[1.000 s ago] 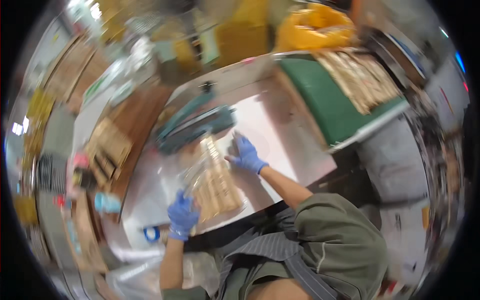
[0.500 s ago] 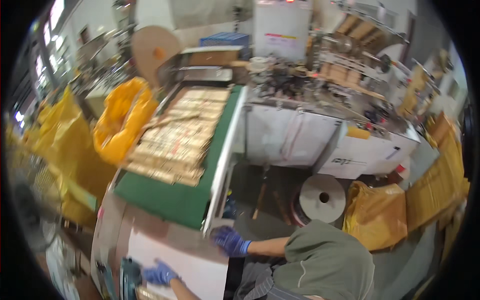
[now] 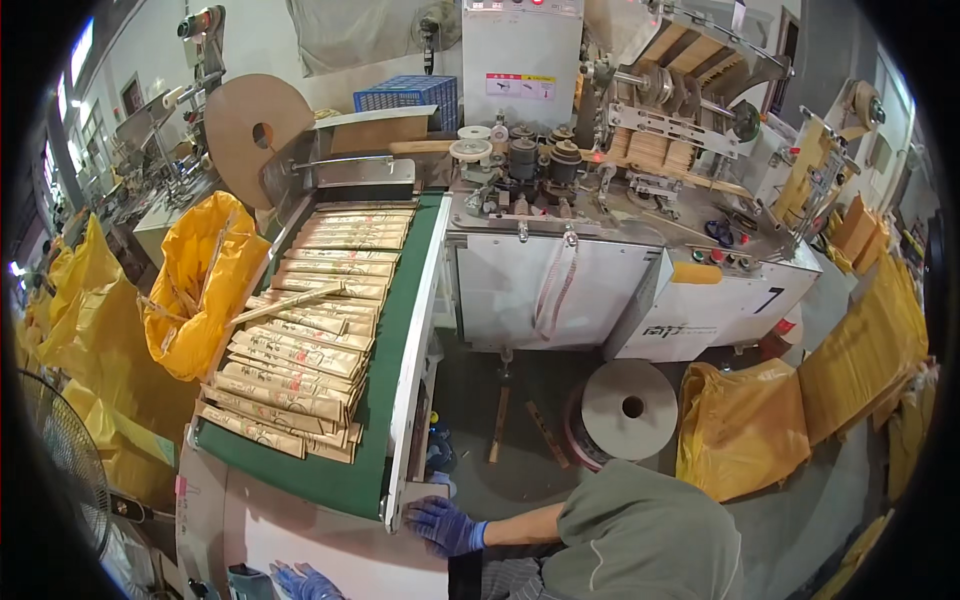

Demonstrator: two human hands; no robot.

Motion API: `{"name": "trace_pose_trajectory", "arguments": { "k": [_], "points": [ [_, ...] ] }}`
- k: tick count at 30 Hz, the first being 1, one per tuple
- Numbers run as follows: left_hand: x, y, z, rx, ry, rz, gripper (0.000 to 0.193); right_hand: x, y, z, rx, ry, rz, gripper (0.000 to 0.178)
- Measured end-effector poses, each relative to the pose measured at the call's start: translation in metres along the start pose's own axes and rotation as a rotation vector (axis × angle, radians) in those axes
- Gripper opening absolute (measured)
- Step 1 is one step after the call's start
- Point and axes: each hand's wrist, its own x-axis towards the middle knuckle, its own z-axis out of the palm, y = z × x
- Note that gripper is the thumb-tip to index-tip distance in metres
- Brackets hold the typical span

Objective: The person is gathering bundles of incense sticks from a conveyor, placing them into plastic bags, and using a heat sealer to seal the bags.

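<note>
My left hand, in a blue glove, is low at the picture's bottom edge over a pale tabletop. Its fingers are spread with nothing seen in them, beside a teal object that is partly cut off. My right hand, also gloved in blue, rests by the near right corner of a green conveyor belt. Its fingers stretch leftward and no held thing shows. Overlapping rows of slim paper-wrapped packets lie along the belt. One loose stick-like packet slants across them.
An open yellow bag stands left of the belt. A fan is at the lower left. Machinery on white cabinets fills the far side. A large reel and a yellow sack stand on the floor at right.
The view has shifted, so the belt and packets appear farther left and lower. My left hand appears nearer the bottom edge. My right hand stays by the belt's corner.
</note>
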Motion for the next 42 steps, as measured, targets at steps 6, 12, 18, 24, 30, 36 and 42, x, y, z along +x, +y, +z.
{"name": "trace_pose_trajectory", "arguments": {
  "k": [6,12,18,24,30,36,42],
  "points": [
    [0.003,0.012,-0.004,-0.037,0.016,-0.008,0.053,0.008,0.009,-0.009,0.002,0.006,0.003,0.050],
    [0.007,0.032,-0.015,-0.097,0.003,0.014,0.054,0.016,0.025,-0.017,0.019,0.013,0.002,0.050],
    [0.010,0.047,-0.016,-0.083,-0.003,0.013,0.055,0.019,0.039,-0.022,0.025,0.014,-0.006,0.051],
    [0.014,0.056,-0.015,-0.023,0.002,0.035,0.056,0.022,0.049,-0.031,0.020,0.004,0.002,0.049],
    [0.013,0.076,-0.028,-0.033,0.079,0.018,0.052,0.030,0.057,-0.045,0.033,-0.002,0.016,0.046],
    [0.034,0.059,0.015,-0.212,0.205,0.014,0.044,0.049,0.051,-0.062,0.188,-0.372,0.014,0.043],
    [0.022,0.104,-0.017,-0.646,0.326,-0.152,0.041,0.224,0.086,-0.174,0.854,-0.250,-0.522,0.046]
  ]
}}
